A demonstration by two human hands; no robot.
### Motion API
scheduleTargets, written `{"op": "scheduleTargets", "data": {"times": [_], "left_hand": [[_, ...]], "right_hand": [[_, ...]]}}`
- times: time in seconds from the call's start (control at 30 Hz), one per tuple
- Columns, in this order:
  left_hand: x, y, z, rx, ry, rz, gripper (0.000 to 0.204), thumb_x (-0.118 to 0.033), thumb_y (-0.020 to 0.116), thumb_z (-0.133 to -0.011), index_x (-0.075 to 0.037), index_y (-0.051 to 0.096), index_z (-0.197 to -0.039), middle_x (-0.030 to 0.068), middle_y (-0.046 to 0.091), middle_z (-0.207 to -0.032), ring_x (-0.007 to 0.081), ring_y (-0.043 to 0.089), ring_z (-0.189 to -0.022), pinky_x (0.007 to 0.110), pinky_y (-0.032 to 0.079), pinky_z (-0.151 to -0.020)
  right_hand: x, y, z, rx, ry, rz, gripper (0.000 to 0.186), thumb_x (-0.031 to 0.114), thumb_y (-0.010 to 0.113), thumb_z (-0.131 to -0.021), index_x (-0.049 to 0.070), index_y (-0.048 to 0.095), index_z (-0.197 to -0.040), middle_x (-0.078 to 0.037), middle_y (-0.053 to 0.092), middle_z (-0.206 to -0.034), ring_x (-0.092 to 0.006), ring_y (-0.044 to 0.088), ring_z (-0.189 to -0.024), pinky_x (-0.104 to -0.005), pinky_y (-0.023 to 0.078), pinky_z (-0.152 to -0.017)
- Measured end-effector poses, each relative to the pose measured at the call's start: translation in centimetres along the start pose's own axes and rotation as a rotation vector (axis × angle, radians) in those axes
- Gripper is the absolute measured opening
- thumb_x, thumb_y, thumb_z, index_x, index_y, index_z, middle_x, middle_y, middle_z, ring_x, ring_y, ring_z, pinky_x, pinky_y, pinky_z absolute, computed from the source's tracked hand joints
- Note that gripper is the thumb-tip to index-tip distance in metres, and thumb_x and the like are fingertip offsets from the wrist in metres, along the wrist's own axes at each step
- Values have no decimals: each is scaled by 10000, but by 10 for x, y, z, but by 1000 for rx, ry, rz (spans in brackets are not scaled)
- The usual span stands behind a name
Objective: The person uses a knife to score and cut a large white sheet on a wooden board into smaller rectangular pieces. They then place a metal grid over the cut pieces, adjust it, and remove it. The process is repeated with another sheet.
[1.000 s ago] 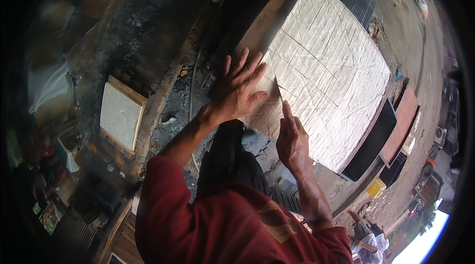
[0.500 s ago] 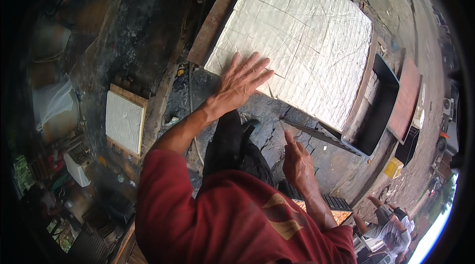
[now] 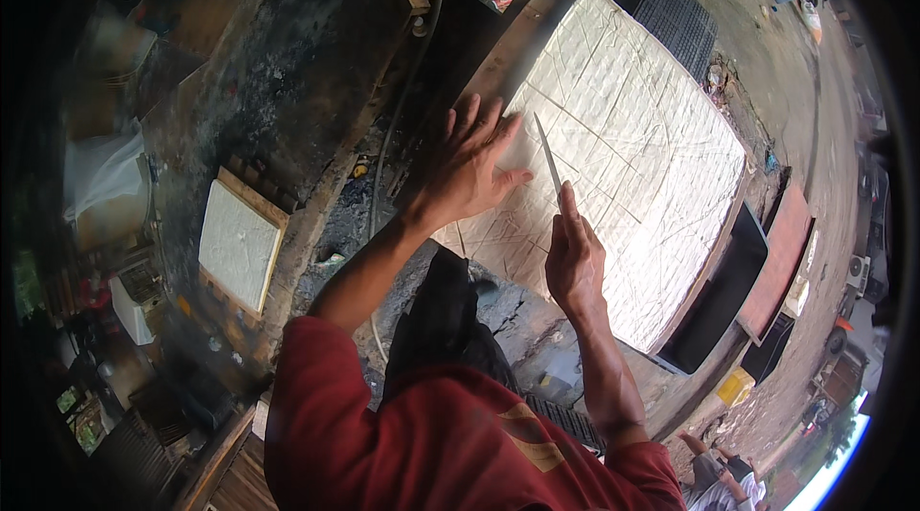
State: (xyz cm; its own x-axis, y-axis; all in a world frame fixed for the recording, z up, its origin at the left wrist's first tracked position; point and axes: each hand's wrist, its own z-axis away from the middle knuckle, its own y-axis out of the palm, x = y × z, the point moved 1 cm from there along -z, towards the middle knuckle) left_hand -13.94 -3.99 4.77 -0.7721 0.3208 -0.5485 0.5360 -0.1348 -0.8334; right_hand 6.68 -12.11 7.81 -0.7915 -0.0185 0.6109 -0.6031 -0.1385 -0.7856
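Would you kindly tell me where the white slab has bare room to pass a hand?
The white slab is bare to the right of the knife and right hand, toward the black crate, and beyond the blade's tip, toward the dark ribbed panel. It is crowded around the slab's left edge, where the left hand spreads near the knife.

No words or numbers can be read here. The red shirt [image 3: 402, 444] has a tan print [image 3: 542, 454] on its front, but any letters in it are too hard to make out. The print sits at a slant.
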Motion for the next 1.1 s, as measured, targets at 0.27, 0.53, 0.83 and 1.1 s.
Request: {"op": "scheduleTargets", "data": {"times": [0.27, 0.53, 0.83, 1.1], "left_hand": [[33, 2, -17, 39, 80, 43, 734, -474, 694, -971, -37, 503, -1528, 215, 392, -1645, 458, 244, -1571, 659, 199, -1237], [1, 3, 7, -7, 65, -104, 535, -372, 617, -1036, -60, 588, -1470, 164, 343, -1686, 431, 200, -1591, 665, 194, -1237], [-87, 47, 94, 94, 92, -103, 598, -411, 627, -1024, -72, 549, -1511, 165, 368, -1671, 429, 244, -1575, 623, 196, -1249], [-120, 104, 110, 99, 397, -193, 768, -403, 762, -884, -228, 483, -1578, 73, 317, -1712, 325, 242, -1594, 643, 189, -1263]], "right_hand": [[16, 13, -61, 47, -55, 44, 575, 14, 577, -1024, 165, 473, -1569, -221, 674, -869, -428, 678, -735, -487, 536, -636], [-11, -11, 38, 137, 65, 137, 630, 34, 571, -1000, 154, 426, -1601, -197, 604, -802, -409, 624, -633, -527, 506, -562], [-39, -41, 134, 122, 64, 127, 597, 37, 536, -992, 140, 456, -1574, -252, 662, -886, -452, 672, -724, -549, 529, -634], [-62, -81, 259, 252, 215, 94, 606, 35, 529, -985, 143, 456, -1577, -289, 688, -971, -501, 673, -813, -585, 531, -746]]}}
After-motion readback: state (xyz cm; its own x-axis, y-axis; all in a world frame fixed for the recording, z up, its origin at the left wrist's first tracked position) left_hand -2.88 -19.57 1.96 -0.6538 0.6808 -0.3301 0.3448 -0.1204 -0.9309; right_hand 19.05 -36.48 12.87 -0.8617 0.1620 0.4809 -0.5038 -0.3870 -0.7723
